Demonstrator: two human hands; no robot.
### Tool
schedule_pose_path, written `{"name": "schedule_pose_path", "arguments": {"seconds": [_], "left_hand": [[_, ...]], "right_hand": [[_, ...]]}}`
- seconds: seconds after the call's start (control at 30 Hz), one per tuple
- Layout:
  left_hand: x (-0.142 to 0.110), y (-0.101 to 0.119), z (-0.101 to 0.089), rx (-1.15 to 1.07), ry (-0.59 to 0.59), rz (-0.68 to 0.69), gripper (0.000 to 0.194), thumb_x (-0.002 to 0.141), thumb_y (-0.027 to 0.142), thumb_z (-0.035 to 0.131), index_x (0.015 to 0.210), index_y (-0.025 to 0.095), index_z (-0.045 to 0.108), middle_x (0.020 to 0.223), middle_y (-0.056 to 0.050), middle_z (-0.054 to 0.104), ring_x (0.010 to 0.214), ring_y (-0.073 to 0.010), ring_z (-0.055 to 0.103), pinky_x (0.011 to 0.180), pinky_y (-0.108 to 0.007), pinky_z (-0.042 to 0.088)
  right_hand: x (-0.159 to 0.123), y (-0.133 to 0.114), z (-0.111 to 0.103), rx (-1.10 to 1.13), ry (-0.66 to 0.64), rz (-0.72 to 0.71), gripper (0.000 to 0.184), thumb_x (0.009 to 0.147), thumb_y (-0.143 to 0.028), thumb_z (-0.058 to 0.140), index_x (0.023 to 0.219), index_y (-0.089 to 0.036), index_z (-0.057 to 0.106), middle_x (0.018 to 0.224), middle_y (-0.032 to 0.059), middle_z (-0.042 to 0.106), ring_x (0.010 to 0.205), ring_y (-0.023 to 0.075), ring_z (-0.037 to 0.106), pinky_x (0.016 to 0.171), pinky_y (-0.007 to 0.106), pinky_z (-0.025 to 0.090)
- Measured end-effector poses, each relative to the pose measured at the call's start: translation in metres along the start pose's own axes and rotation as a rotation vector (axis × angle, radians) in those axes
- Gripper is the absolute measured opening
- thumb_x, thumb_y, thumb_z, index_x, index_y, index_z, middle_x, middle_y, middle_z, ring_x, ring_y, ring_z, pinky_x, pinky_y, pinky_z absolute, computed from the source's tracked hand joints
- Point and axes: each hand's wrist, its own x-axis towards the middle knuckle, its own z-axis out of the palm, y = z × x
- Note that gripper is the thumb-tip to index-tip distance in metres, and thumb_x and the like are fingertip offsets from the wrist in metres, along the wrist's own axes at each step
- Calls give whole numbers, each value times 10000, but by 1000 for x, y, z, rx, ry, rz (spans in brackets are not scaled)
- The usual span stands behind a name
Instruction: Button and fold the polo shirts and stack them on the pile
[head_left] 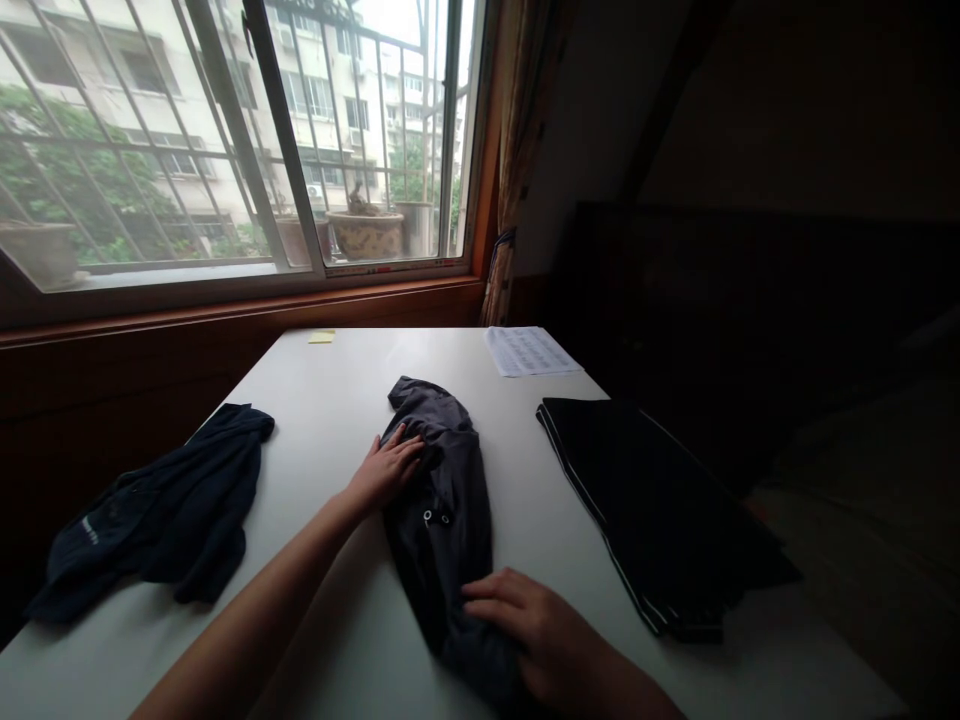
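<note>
A dark grey garment [450, 460] with two small metal eyelets lies bunched lengthwise down the middle of a white table [337, 400]. My left hand [386, 468] rests flat on its left side, fingers spread, above the eyelets. At the near end, my right hand [517, 615] curls its fingers over the cloth. The right thumb is mostly hidden, and the fabric below that hand looks blurred and bunched.
A crumpled navy garment [172, 520] with a small white print lies at the left edge. Folded black cloth with white edging [652, 500] is at the right. Printed sheets [531, 350] and a yellow sticky note [322, 337] lie at the far end, below a barred window [360, 140].
</note>
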Motion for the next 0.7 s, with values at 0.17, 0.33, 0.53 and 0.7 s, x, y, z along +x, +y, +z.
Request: {"name": "schedule_pose_path", "arguments": {"seconds": [0.17, 0.33, 0.53, 0.7], "left_hand": [[-14, -4, -12, -111, 11, -22, 355, 1024, 383, 404, 1293, 275, 609, 1421, -60, 603, 1470, -295, 355, 1178, -674, 189], [-78, 10, -26, -214, 149, -18, 360, 1005, 417, 476, 1312, 264, 585, 1344, -90, 630, 1290, -268, 553, 1126, -526, 407], [-133, 38, -22, -224, 231, -87, 521, 949, 421, 590, 1424, 238, 479, 1231, -135, 641, 1079, -292, 621, 961, -522, 520], [-121, 46, -8, -265, 267, -173, 595, 883, 304, 637, 1435, 205, 436, 1187, -133, 634, 1070, -287, 620, 969, -509, 509]], "right_hand": [[25, -23, -8, 92, -183, -63, 464, 866, -88, 551, 1294, -235, 654, 1246, 70, 708, 1111, 179, 673, 979, 288, 525], [67, 16, -38, -21, 49, 13, 369, 928, -148, 551, 1258, -269, 665, 1202, 63, 703, 1114, 195, 657, 1010, 347, 517], [136, 99, -44, -344, 137, 125, 672, 827, -7, 472, 1457, -239, 496, 1415, 98, 570, 1311, 233, 524, 1186, 472, 348], [171, 122, -43, -450, 15, 182, 474, 902, -103, 493, 1355, -212, 581, 1310, 100, 635, 1210, 223, 573, 1139, 411, 373]]}}
